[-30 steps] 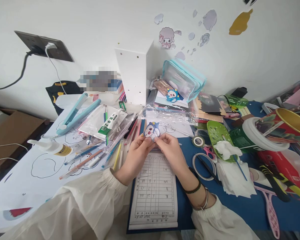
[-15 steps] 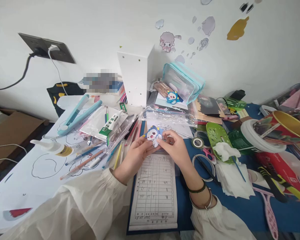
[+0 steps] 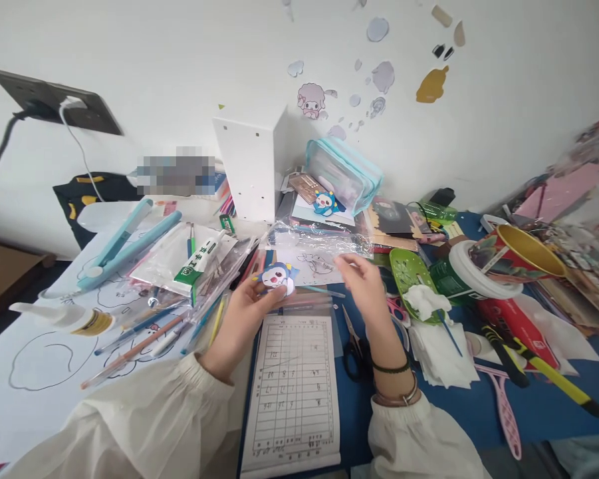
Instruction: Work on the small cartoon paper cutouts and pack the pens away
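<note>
My left hand pinches a blue-and-white cartoon paper cutout by its lower left side, with the thumb across its front. The cutout is held above the desk, over some pencils. My right hand is off to the right, apart from the cutout, with its fingers loosely bent and nothing visible in them. Below my hands lies a printed form with a table. A pair of scissors rests on the blue desk mat beside my right wrist. Behind the hands is a white sheet with line drawings.
On the left are a glue bottle, a light-blue hair straightener, and several pens on drawn-on paper. To the right stand a green dish with tissue, a white-lidded tub and a pink razor. A clear pencil case leans at the back.
My right hand has let go of the cutout and moved right. The left hand has carried the cutout slightly left and down. The camera view has turned right, and the scissors now show.
</note>
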The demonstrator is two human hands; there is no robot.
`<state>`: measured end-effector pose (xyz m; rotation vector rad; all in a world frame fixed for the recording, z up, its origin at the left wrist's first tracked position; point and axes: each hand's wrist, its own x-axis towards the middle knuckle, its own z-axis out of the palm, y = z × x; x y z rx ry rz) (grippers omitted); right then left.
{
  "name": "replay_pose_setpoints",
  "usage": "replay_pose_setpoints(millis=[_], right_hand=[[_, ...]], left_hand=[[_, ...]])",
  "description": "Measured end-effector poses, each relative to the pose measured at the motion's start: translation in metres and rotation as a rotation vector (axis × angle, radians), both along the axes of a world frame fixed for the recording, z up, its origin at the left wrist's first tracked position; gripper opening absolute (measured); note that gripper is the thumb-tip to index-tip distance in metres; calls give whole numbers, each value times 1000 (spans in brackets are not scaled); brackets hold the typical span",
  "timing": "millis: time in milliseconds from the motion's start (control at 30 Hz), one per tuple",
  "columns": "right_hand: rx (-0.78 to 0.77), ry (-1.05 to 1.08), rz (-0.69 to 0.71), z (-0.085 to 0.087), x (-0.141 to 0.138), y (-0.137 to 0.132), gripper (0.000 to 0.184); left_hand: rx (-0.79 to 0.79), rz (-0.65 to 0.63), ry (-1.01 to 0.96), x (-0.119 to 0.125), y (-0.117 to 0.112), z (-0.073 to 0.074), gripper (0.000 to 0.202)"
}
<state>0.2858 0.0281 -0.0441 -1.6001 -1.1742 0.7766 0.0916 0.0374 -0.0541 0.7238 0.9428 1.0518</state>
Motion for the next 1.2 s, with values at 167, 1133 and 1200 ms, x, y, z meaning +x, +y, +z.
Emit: replay_pose_setpoints(millis=[167,1133,1200], right_hand=[[-157,-718,60,-1,16,19,15],[-115,-1006,330,-24,-10,50,32],[-93,-1032,342,-29,-8,55,34]], left_hand=[[-6,34,4,-9,7,-4,36],[-2,-90,169,-10,6,-5,31],[-19,-85,184,-10,6,-3,32]])
